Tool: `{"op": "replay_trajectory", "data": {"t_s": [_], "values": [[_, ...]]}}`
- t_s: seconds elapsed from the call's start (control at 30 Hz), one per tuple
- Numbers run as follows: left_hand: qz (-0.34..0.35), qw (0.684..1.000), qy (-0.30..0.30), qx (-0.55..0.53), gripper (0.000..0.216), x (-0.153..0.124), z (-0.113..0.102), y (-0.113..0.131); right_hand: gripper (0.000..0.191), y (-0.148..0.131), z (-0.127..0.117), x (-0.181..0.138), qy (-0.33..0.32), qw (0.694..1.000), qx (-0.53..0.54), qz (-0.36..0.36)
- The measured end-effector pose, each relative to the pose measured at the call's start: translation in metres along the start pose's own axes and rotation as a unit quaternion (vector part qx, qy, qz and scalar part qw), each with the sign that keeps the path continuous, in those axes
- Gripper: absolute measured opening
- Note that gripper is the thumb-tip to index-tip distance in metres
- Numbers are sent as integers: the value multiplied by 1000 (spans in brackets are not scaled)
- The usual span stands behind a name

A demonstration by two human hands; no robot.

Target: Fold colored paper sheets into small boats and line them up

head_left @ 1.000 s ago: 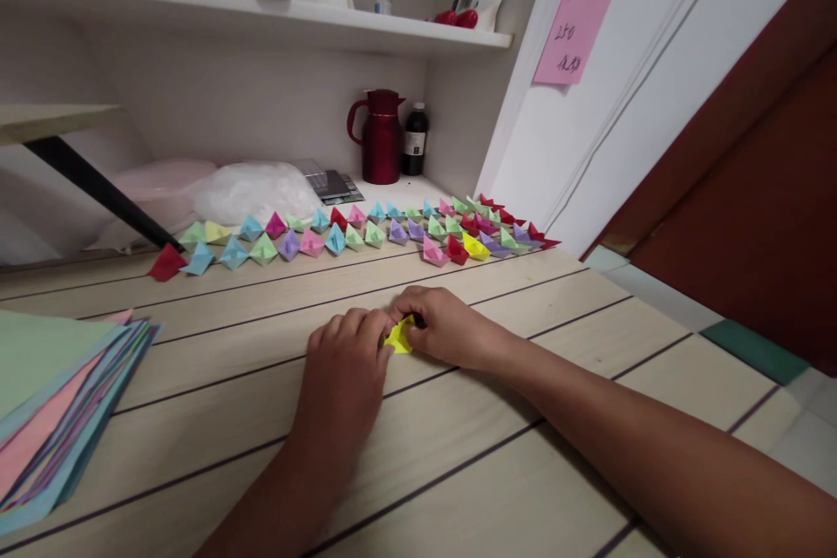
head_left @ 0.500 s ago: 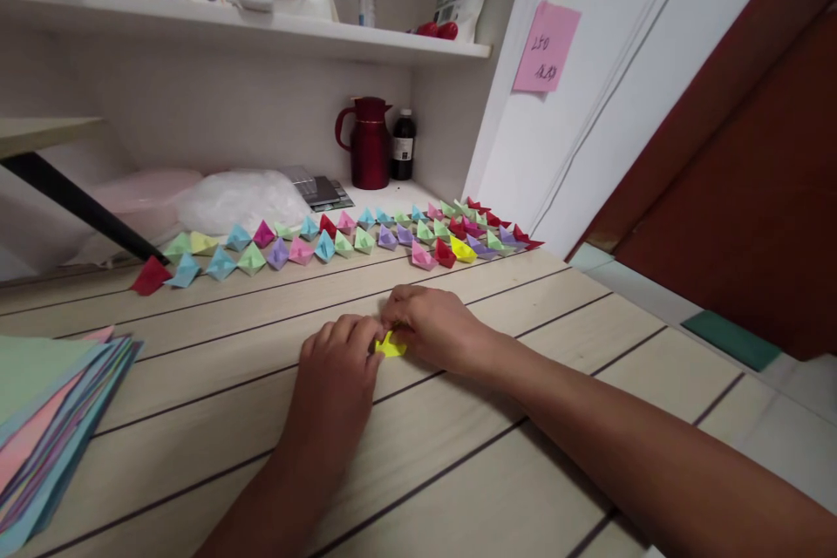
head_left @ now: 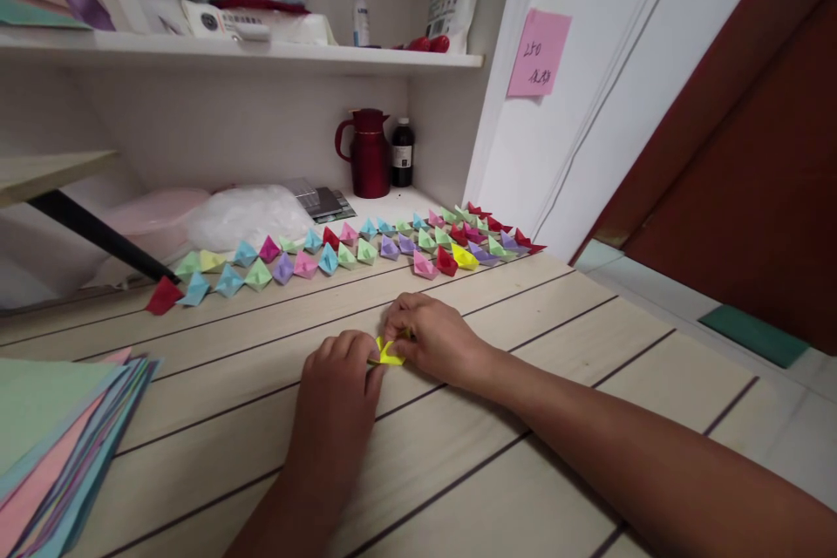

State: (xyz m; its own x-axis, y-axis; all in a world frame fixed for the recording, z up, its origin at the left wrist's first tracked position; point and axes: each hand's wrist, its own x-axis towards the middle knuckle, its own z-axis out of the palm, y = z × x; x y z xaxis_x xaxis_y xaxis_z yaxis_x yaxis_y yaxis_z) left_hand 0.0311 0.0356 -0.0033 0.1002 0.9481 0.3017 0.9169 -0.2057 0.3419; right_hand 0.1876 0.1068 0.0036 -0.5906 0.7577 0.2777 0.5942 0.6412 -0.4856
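Note:
A small yellow folded paper (head_left: pixel 388 353) lies on the pale wooden floor (head_left: pixel 458 488) between my two hands. My left hand (head_left: pixel 336 388) has its fingers curled and pinches the paper's left side. My right hand (head_left: pixel 435 337) is curled over the paper's right side, fingertips pressing on it. Beyond the hands, several small folded paper boats (head_left: pixel 353 248) in many colours stand in rows across the floor.
A stack of coloured paper sheets (head_left: pixel 56 440) lies at the left. In the open white cabinet stand a dark red jug (head_left: pixel 368 153), a dark bottle (head_left: pixel 401 154) and a white plastic bag (head_left: pixel 245 216). A pink note (head_left: pixel 539 53) sticks on the white panel; a dark red door (head_left: pixel 751 192) is at right.
Both hands stay on the yellow paper, shifting their fingers slightly on it. The camera has tilted a little, so the scene sits lower in the frame.

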Motion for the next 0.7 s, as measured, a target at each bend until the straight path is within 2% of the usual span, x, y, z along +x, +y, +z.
{"op": "replay_trajectory", "data": {"t_s": [0.1,0.23,0.33,0.43,0.53,0.6,0.7], "values": [[-3,999,7,-35,9,1,0,-2,14,0,0,0,-8,999,31,8],[-13,989,20,-146,14,0,0,-4,13,1,3,0,4,997,74,-5],[-67,974,47,-213,15,-2,-2,-6,10,0,3,1,15,996,89,-10],[-126,951,76,-272,19,-3,-3,-10,7,-1,2,2,16,995,99,15],[-159,939,105,-287,17,-1,-2,-14,6,-1,1,2,7,994,101,33],[-135,945,127,-269,15,2,0,-16,8,0,1,1,3,997,80,15],[-40,965,123,-228,28,2,3,-14,9,0,1,1,2,999,26,-22]]}}
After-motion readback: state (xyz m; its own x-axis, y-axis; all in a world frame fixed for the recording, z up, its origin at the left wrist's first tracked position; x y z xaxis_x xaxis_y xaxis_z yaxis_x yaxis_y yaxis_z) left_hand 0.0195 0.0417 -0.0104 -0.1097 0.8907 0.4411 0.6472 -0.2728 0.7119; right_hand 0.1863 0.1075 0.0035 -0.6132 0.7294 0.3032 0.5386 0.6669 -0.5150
